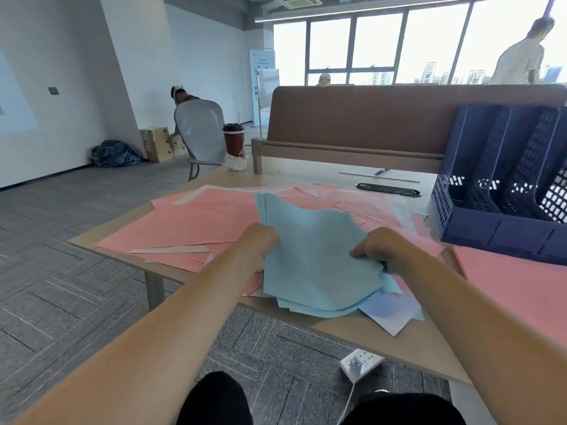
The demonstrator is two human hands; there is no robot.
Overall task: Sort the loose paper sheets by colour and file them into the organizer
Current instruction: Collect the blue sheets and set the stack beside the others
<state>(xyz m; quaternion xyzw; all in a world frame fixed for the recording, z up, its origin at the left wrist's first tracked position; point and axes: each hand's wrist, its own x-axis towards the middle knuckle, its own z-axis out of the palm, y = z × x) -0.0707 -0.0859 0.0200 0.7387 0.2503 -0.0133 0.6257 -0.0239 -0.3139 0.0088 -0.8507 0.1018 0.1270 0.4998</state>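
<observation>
While both bare forearms reach in from the bottom of the frame, the left hand (259,245) curls round the left edge of a thick stack of light blue paper sheets (316,259) at frame centre, and the right hand (379,248) pinches its right edge, thumb on top. That stack rests tilted over scattered salmon-pink paper sheets (199,222) covering the pale wooden desk (399,342). At right stands a dark blue plastic mesh file organizer (503,191), its slots showing no paper.
</observation>
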